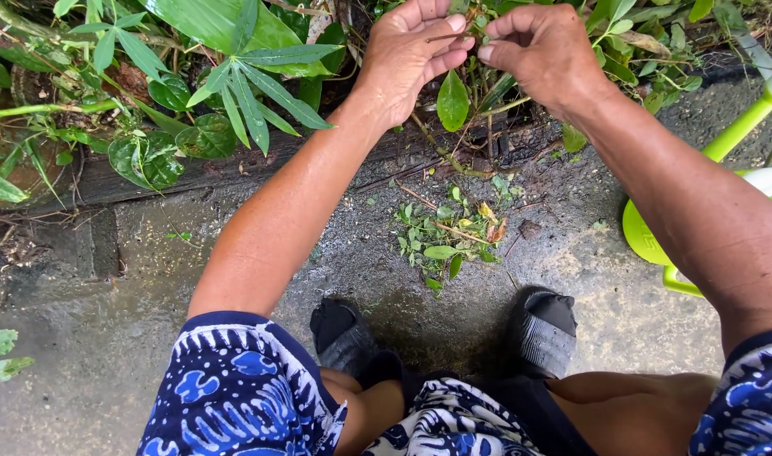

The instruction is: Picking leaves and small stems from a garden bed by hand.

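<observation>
Concrete ground (107, 338) is lying wet beside the plant bed (192, 67). Left hand (407, 55) and right hand (542, 46) are both pinching thin stems (479, 25), fingers closed. Plucked leaves (449, 236) are lying piled on the ground below the hands.

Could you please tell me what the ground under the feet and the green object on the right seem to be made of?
The ground looks like rough concrete: grey, gritty, damp in patches. The green object appears to be smooth moulded plastic, judging by its even lime colour and slight sheen; what it is cannot be told.
</observation>
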